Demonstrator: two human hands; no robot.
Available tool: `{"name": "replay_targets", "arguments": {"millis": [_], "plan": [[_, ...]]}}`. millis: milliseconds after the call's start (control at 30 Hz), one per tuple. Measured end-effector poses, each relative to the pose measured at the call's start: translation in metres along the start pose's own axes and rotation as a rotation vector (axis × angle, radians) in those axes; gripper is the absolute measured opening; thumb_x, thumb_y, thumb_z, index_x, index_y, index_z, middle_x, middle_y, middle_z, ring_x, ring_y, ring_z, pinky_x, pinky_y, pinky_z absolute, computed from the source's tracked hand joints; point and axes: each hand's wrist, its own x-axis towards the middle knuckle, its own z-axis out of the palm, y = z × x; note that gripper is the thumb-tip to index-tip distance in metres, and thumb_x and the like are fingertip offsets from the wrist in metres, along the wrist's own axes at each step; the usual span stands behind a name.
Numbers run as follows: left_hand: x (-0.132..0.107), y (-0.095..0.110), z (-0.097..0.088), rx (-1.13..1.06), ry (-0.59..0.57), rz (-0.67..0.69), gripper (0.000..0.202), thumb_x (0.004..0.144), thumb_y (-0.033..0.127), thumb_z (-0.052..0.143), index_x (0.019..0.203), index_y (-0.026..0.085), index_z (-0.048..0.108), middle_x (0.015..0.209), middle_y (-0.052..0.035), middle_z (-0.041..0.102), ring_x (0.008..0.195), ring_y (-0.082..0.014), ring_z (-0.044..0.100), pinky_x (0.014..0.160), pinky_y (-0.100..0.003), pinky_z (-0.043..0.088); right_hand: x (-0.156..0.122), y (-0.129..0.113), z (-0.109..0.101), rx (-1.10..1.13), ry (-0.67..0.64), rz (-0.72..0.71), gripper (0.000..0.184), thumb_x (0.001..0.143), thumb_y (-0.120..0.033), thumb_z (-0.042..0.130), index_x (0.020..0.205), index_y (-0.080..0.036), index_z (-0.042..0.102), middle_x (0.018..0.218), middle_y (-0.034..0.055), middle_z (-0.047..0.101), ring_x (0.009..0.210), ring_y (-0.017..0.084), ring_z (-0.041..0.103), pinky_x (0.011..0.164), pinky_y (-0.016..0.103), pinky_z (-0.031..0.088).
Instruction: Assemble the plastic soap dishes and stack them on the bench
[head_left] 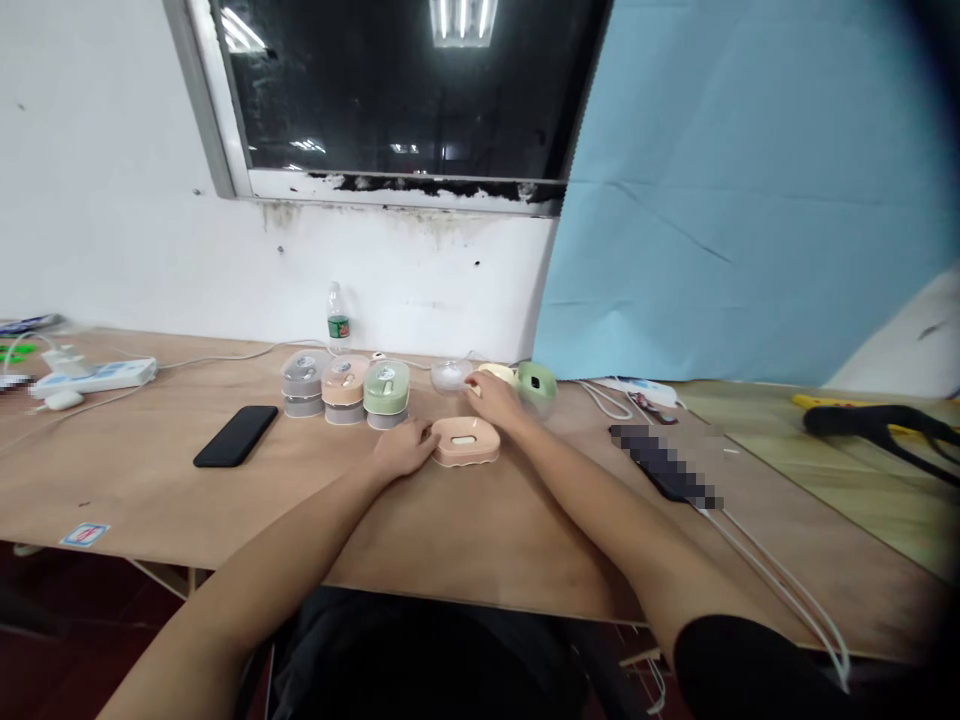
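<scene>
A pink oval soap-box base (466, 441) lies on the wooden table (465, 530). My left hand (405, 449) rests at its left edge, fingers curled against it. My right hand (493, 396) reaches past it and closes on a cream-coloured lid (498, 373), with a clear lid (449, 376) to the left and a green part (538, 383) to the right. Three closed boxes stand in a row further left: grey (303, 384), pink (345, 389) and green (387, 393).
A black phone (236, 435) lies at the left. A power strip (94, 377) and cables sit at the far left. A small bottle (338, 320) stands by the wall. A blurred dark object (664, 465) with white cables lies right, and a black-and-yellow tool (874, 420) far right.
</scene>
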Motion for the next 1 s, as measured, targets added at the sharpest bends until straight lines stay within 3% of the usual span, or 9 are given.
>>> {"name": "replay_targets", "arguments": {"millis": [100,200,300,433,533,633,700,833,1000], "plan": [[-0.001,-0.001,-0.001,-0.002,-0.008,0.001,0.045,0.094,0.047,0.031,0.115,0.02,0.059,0.109,-0.0093,0.065,0.099,-0.0228,0.06,0.08,-0.031,0.045,0.023,-0.007,0.014,-0.115,-0.063,0.008,0.039,0.086,-0.024,0.048,0.124,-0.021,0.051,0.124,0.0108,0.053,0.102,0.023,0.056,0.082,0.031,0.042],[-0.001,-0.001,-0.002,-0.007,-0.029,0.009,0.044,0.094,0.046,0.031,0.114,0.019,0.06,0.109,-0.0095,0.065,0.099,-0.0226,0.06,0.082,-0.031,0.045,0.036,-0.008,0.023,-0.195,-0.116,0.095,0.036,0.087,-0.025,0.045,0.123,-0.021,0.052,0.124,0.0124,0.05,0.098,0.025,0.058,0.082,0.034,0.044],[0.0,-0.002,-0.001,-0.009,-0.025,0.015,0.043,0.094,0.046,0.031,0.113,0.02,0.06,0.109,-0.0092,0.065,0.099,-0.0226,0.06,0.082,-0.032,0.045,0.046,-0.009,0.026,-0.224,-0.075,0.105,0.033,0.089,-0.027,0.042,0.119,-0.021,0.053,0.123,0.0126,0.049,0.096,0.025,0.057,0.082,0.036,0.044],[0.0,-0.005,0.002,-0.019,-0.012,0.018,0.044,0.094,0.046,0.032,0.117,0.02,0.058,0.11,-0.0091,0.064,0.1,-0.0224,0.06,0.085,-0.032,0.045,0.067,-0.015,0.029,-0.236,-0.005,0.045,0.038,0.089,-0.031,0.043,0.124,-0.02,0.051,0.132,0.0135,0.047,0.115,0.029,0.047,0.092,0.04,0.038],[0.001,-0.007,0.002,-0.037,-0.014,0.028,0.045,0.093,0.047,0.032,0.119,0.02,0.057,0.112,-0.0095,0.064,0.101,-0.0231,0.06,0.086,-0.034,0.045,0.078,-0.019,0.037,-0.221,-0.131,0.014,0.047,0.089,-0.044,0.043,0.128,-0.019,0.05,0.136,0.0146,0.048,0.125,0.034,0.038,0.1,0.05,0.028],[0.001,-0.008,0.001,-0.038,-0.025,0.051,0.045,0.093,0.047,0.032,0.117,0.019,0.058,0.111,-0.0101,0.064,0.101,-0.0239,0.06,0.086,-0.035,0.046,0.074,-0.019,0.042,-0.214,-0.282,0.024,0.043,0.091,-0.044,0.039,0.114,-0.016,0.062,0.12,0.0167,0.061,0.119,0.035,0.045,0.1,0.056,0.022],[0.001,-0.007,-0.001,-0.035,-0.034,0.064,0.044,0.093,0.047,0.033,0.115,0.019,0.059,0.109,-0.0101,0.065,0.099,-0.0239,0.06,0.085,-0.034,0.046,0.066,-0.019,0.042,-0.198,-0.286,-0.008,0.036,0.091,-0.035,0.04,0.106,-0.016,0.066,0.114,0.0156,0.064,0.114,0.033,0.05,0.099,0.053,0.023],[0.0,-0.006,-0.003,-0.033,-0.032,0.061,0.044,0.092,0.048,0.033,0.111,0.019,0.06,0.106,-0.0104,0.065,0.096,-0.0239,0.061,0.081,-0.033,0.046,0.051,-0.017,0.034,-0.121,-0.257,-0.091,0.031,0.084,-0.02,0.048,0.111,-0.02,0.065,0.114,0.0104,0.065,0.109,0.026,0.054,0.097,0.04,0.03],[0.001,-0.007,-0.002,-0.034,-0.043,0.059,0.045,0.092,0.049,0.032,0.111,0.02,0.06,0.105,-0.0095,0.066,0.096,-0.0237,0.061,0.082,-0.033,0.046,0.047,-0.016,0.019,0.117,-0.095,-0.068,0.025,0.079,-0.019,0.056,0.103,-0.017,0.065,0.097,0.0074,0.066,0.092,0.02,0.057,0.085,0.031,0.039]]}}
